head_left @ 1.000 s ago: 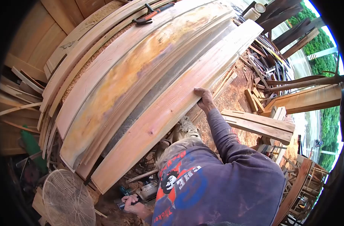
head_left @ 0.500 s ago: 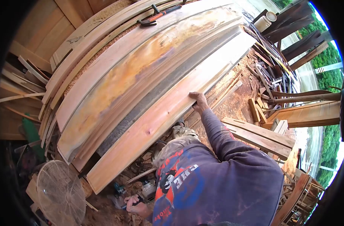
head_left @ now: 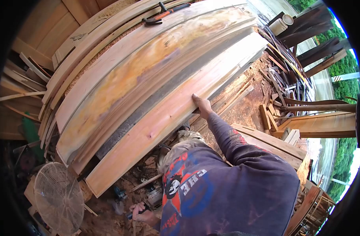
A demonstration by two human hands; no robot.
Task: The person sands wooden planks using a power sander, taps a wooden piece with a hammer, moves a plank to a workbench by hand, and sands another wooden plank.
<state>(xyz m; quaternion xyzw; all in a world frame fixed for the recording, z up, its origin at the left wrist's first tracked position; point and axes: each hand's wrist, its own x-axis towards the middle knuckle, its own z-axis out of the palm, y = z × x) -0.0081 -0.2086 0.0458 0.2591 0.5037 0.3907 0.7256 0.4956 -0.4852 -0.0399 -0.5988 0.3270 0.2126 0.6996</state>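
A long pale, pinkish wooden plank (head_left: 148,141) with small knots lies slantwise across the middle. My right hand (head_left: 202,106) grips its near edge, thumb on the top face and the other fingers hidden below. Low at left, my left hand (head_left: 138,211) is closed around the dark handle of a power tool (head_left: 154,198) with a silvery body. The tool's exact kind is hard to make out. Beyond the plank lie a dark grey strip (head_left: 128,128) and a broad board (head_left: 128,84) with yellow and purple streaks.
An orange-handled hammer (head_left: 164,15) rests on the far boards. A round fan (head_left: 58,198) stands at lower left. At right are stacked timbers (head_left: 270,143), scrap wood (head_left: 272,84) and a white bucket (head_left: 277,26). Wood shavings cover the ground.
The view has shifted a little, so the plank, fan and both hands appear slightly further left. My grip on the plank and on the tool looks the same.
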